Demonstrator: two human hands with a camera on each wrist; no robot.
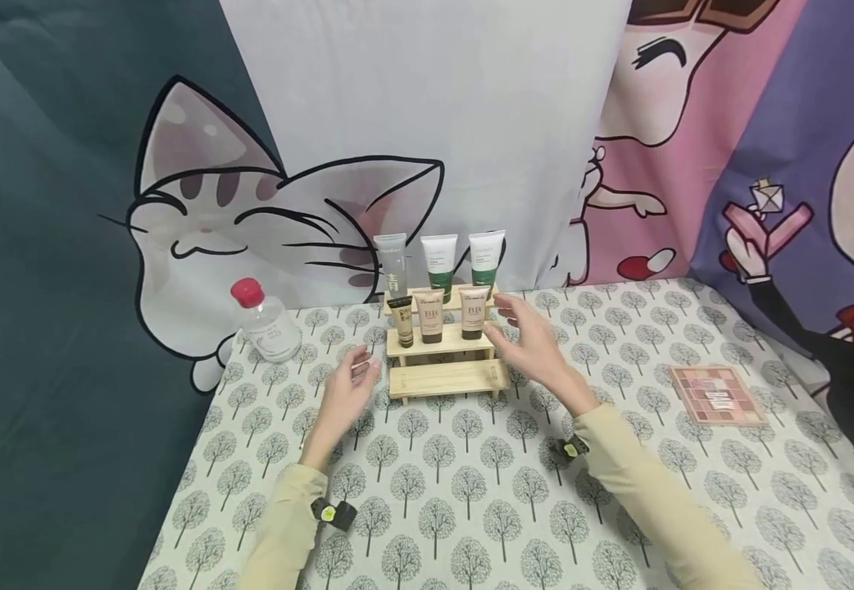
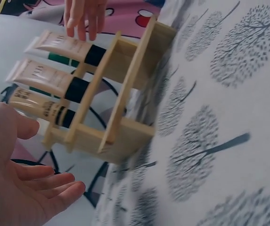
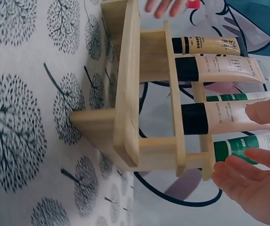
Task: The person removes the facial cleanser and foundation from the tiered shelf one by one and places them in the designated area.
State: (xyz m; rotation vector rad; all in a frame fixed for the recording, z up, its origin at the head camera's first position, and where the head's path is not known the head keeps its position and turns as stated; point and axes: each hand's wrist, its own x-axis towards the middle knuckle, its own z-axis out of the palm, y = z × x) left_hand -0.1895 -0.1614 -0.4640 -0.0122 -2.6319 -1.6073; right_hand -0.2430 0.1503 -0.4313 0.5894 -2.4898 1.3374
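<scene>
A three-step wooden stand (image 1: 447, 379) holds upright tubes. On its middle step are a small gold tube (image 1: 402, 323) with a black cap and two beige BB cream tubes, one in the middle (image 1: 431, 318) and one at the right (image 1: 474, 315). The top step bears a clear grey tube (image 1: 393, 266) and two white-and-green tubes (image 1: 439, 256). My right hand (image 1: 530, 340) is beside the right BB cream tube, thumb close to it and fingers apart. Left of the stand, my left hand (image 1: 348, 383) hovers with relaxed fingers, holding nothing.
A clear bottle (image 1: 268, 328) with a red cap stands at the table's back left. An eyeshadow palette (image 1: 718, 395) lies on the right of the tree-print tablecloth (image 1: 464, 492). Behind the table hangs a cartoon curtain (image 1: 434, 98).
</scene>
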